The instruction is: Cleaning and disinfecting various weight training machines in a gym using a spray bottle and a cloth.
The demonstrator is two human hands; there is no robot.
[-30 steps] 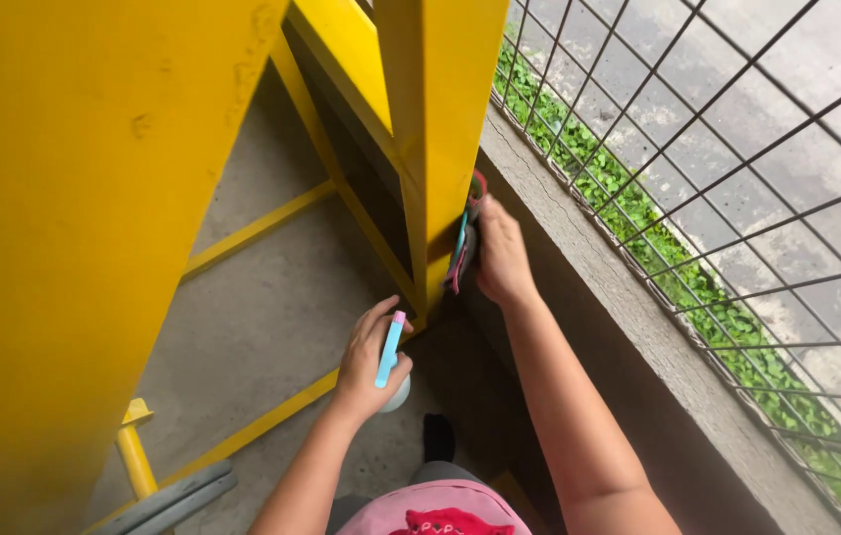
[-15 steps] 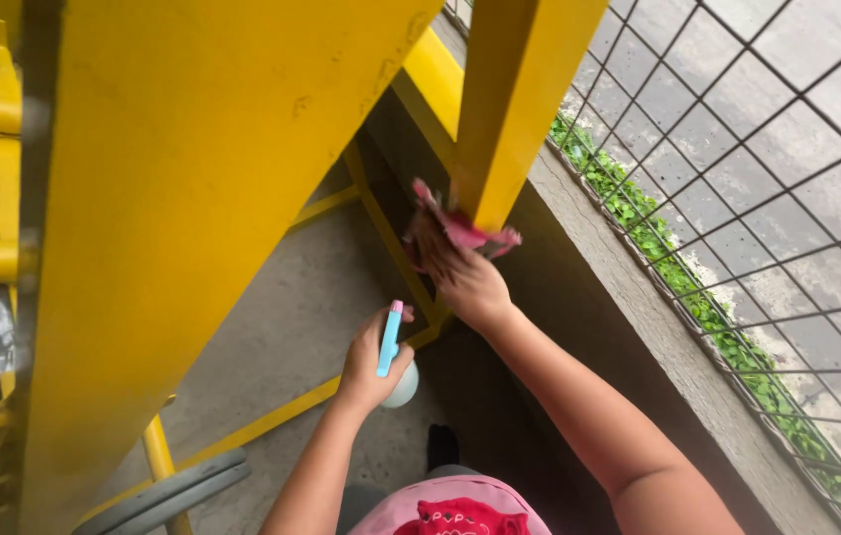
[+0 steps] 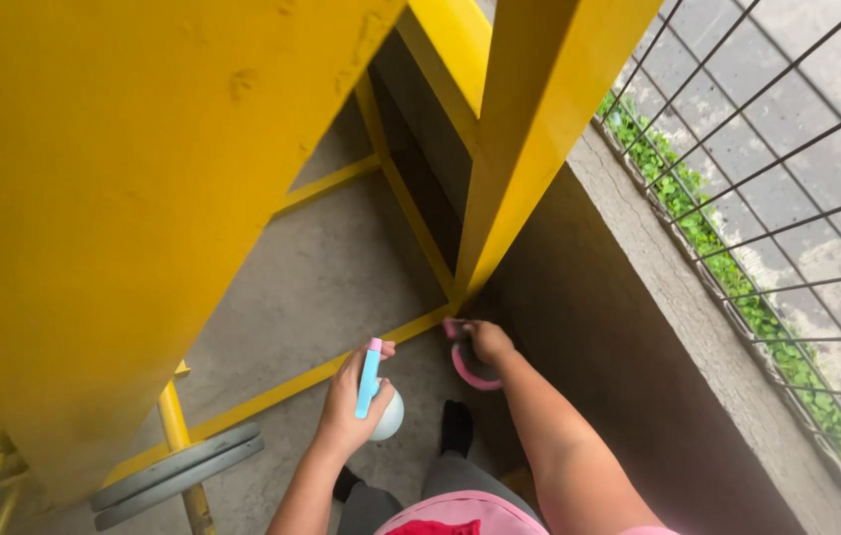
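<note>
My left hand (image 3: 346,401) grips a small spray bottle (image 3: 377,394) with a light blue and pink trigger head and a pale round body, held low above the concrete floor. My right hand (image 3: 487,342) holds a pink cloth (image 3: 464,361) down at the foot of a yellow metal post (image 3: 529,149), where the post meets the yellow floor rail (image 3: 272,401). A big yellow painted panel (image 3: 113,198) fills the left of the view.
A grey concrete ledge (image 3: 638,297) runs along the right, topped by a wire mesh fence (image 3: 787,178) with green plants behind it. Grey weight plates (image 3: 178,474) sit on a yellow bar at lower left. My dark shoes (image 3: 456,426) stand on the concrete floor.
My right hand has come down the yellow post with the pink cloth, from mid height to its base. My left hand kept hold of the spray bottle, nearly still.
</note>
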